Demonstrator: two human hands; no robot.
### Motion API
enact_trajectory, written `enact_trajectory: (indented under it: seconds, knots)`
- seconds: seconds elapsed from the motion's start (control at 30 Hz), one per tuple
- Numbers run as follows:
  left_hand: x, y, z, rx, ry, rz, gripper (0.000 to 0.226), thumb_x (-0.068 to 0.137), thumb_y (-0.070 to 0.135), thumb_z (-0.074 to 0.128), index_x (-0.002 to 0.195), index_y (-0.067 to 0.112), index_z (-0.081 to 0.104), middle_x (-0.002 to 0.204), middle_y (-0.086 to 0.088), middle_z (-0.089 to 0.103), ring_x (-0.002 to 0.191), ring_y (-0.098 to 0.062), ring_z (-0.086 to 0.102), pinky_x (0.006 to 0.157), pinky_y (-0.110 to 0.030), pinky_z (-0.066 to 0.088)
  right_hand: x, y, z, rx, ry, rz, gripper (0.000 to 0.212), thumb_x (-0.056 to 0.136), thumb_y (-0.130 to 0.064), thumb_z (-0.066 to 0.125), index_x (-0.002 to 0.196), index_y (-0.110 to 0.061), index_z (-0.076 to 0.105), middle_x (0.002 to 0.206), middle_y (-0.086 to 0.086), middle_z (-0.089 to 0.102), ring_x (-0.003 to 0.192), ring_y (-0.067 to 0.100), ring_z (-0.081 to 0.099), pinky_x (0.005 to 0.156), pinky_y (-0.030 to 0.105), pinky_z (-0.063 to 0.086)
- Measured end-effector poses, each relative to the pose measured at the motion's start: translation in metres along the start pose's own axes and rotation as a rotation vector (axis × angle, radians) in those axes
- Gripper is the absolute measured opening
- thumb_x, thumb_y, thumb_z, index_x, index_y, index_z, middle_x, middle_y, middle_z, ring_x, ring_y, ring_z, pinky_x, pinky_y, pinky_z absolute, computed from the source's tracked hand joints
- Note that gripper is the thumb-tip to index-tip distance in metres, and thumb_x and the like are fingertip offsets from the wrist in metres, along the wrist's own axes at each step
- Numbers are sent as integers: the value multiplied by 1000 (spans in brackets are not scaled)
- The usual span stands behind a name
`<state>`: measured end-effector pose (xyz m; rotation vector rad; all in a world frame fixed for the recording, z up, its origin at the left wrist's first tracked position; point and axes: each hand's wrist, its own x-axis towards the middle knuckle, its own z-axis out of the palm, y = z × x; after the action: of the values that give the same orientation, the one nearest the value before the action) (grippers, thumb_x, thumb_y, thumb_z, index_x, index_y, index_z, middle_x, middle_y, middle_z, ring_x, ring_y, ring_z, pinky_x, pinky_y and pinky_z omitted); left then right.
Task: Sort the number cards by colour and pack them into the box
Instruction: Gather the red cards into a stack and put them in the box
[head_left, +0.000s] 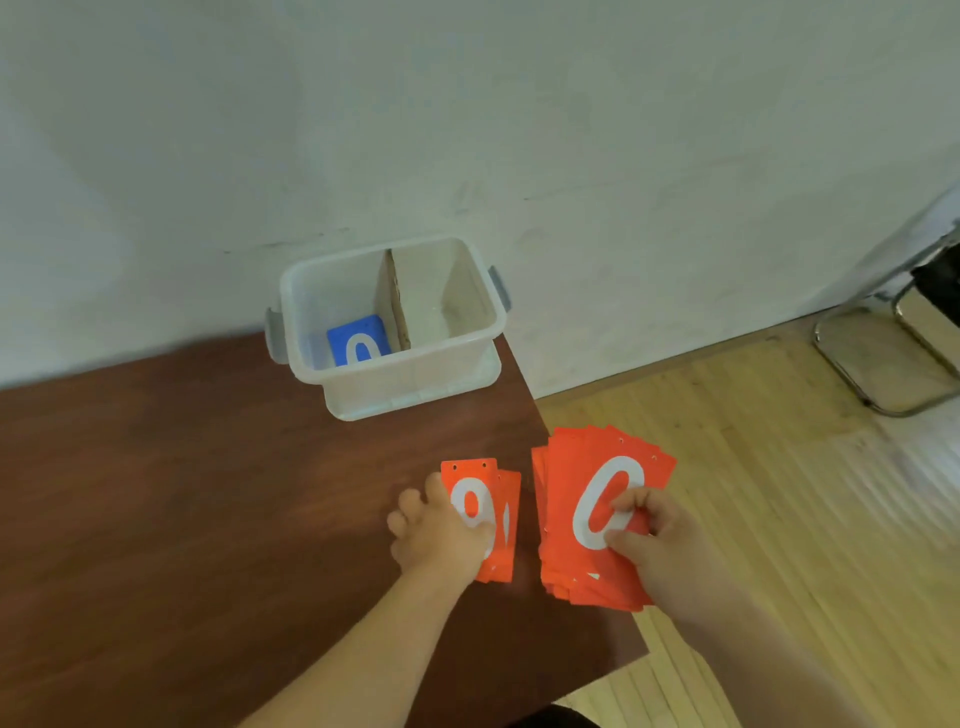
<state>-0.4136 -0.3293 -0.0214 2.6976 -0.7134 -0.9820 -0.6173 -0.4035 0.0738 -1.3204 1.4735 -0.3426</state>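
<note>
Blue card (358, 340) in box's (467, 340) left compartment

A wide stretch of the table (156, 493) is left open on the left, right up to the box (395, 395). The box's back is closed off by the wall (467, 130) close behind. Its inside is split by an upright divider (397, 301): the left half is partly filled by a blue card (358, 340) (lying at the bottom), while the right half is left free. The near right corner is crowded by the left hand (436, 530) gripping a small red stack (506, 519) and the right hand (649, 540) gripping a red fan of cards (563, 467), parted by a narrow gap.
</note>
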Motion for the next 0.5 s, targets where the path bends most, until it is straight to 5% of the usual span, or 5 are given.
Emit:
enact_trajectory:
  seconds: [0.23, 0.37, 0.5]
  knots:
    - [-5, 28, 29, -80, 15, -62, 115, 79, 33, 81, 153, 43, -7, 151, -6, 10, 126, -33, 41, 91, -43, 50, 7, 13, -22, -41, -6, 41, 28, 83, 0, 66, 92, -26, 66, 95, 7, 71, 84, 29, 68, 72, 45, 57]
    - [-15, 18, 32, -103, 13, 35, 92, 88, 23, 71, 154, 44, 10, 138, -6, 28, 104, -30, 65, 87, -40, 55, 8, 9, -17, -48, -33, 13, 26, 83, 2, 65, 92, -22, 66, 96, 9, 70, 82, 28, 68, 69, 42, 57]
    - [-20, 0, 19, -135, -15, 42, 74, 88, 19, 67, 149, 32, 28, 134, -7, 48, 120, -31, 59, 99, -41, 51, 7, 3, -8, -69, -62, -7, 28, 82, -2, 67, 89, -29, 67, 94, 6, 72, 78, 29, 69, 66, 42, 57]
